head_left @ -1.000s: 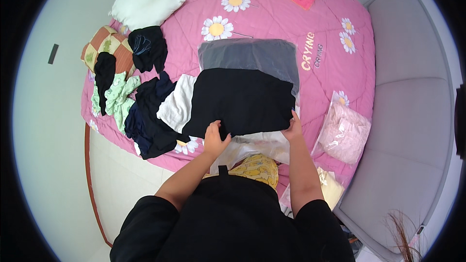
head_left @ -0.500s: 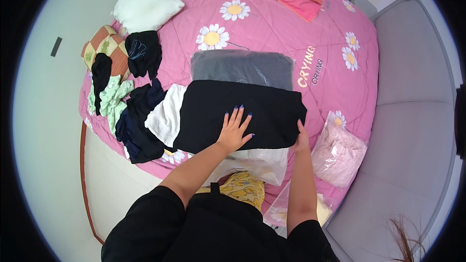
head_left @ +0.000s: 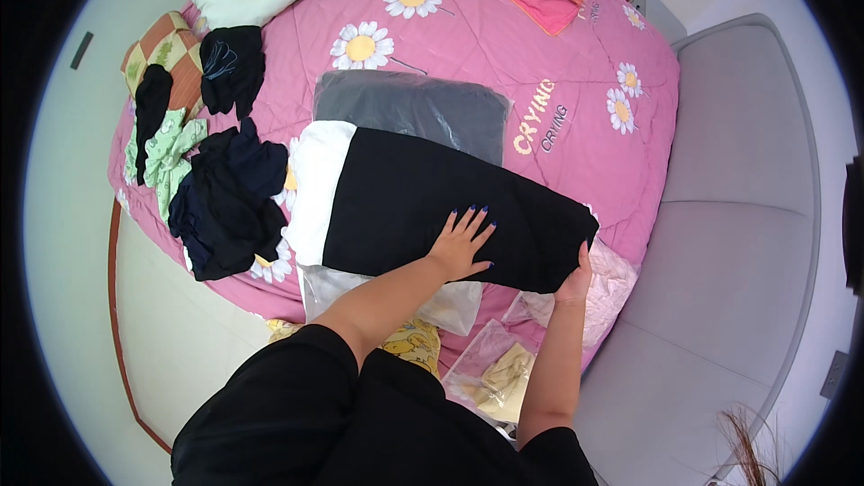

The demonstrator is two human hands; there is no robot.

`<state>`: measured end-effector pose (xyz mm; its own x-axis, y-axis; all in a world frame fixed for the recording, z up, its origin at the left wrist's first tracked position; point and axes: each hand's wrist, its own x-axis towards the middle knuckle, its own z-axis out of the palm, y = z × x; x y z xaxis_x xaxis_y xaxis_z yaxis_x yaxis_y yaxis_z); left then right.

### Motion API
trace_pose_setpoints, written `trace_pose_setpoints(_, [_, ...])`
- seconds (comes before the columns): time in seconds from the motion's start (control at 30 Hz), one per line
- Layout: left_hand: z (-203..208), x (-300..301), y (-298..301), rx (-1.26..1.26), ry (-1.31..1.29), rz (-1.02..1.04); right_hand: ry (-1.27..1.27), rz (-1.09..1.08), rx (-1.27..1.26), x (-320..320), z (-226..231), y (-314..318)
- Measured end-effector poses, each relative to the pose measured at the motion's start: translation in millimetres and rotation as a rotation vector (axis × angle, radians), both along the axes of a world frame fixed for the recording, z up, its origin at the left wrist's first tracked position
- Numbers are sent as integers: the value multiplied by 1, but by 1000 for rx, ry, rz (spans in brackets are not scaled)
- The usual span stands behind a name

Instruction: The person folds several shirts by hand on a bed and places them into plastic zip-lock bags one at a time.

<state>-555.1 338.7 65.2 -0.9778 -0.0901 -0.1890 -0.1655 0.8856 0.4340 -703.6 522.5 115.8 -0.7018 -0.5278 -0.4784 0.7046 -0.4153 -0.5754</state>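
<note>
Lying flat with fingers spread, the left hand presses on the black garment, which stretches away from it on both sides across the pink bed. At the garment's far right corner the right hand grips the edge from below; its fingers seem curled under the cloth, though they are hidden. Beyond the left hand's fingertips lies a grey bag. Well to its left sits a dark clothes heap. A white layer peeks out under the garment's left end.

Round bed under pink daisy quilt; grey padded headboard at right; pale floor.
</note>
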Motion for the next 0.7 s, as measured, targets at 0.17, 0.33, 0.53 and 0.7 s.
trace_pose_setpoints(0.17, [4,23,-33,3,58,85,1,77,-5,20,26,-42])
trace_pose_setpoints(0.33, [9,62,-83,941,217,626,131,289,418,72,18,-122])
trace_pose_setpoints(0.53, [18,109,-132,1536,44,1081,882,824,911,182,-19,-230])
trace_pose_setpoints(0.7, [27,118,-133,1380,196,1053,1109,240,851,166,-54,-194])
